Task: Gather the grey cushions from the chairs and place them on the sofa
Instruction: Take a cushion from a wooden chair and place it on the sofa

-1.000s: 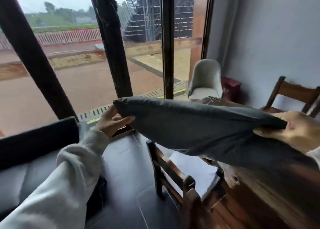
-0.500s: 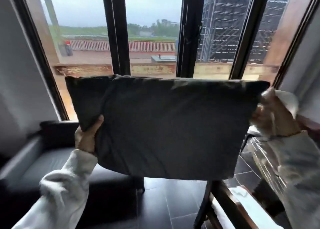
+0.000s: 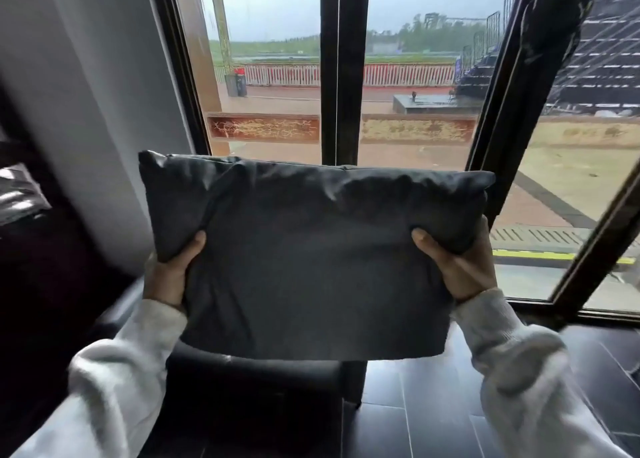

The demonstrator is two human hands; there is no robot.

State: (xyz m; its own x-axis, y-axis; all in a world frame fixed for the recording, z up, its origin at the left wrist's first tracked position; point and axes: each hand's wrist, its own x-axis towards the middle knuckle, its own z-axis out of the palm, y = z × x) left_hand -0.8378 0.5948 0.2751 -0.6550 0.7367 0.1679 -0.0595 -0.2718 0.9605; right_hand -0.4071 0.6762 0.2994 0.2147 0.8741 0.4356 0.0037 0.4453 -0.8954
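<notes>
Grey cushion upright between both hands' grip.

The cushion is plain dark grey, unpatterned. Both sleeves are white. The sofa beneath is black, the floor dark grey tile. The window frame is black, the wall pale grey. Outside, a fence shows red and white bars.
</notes>
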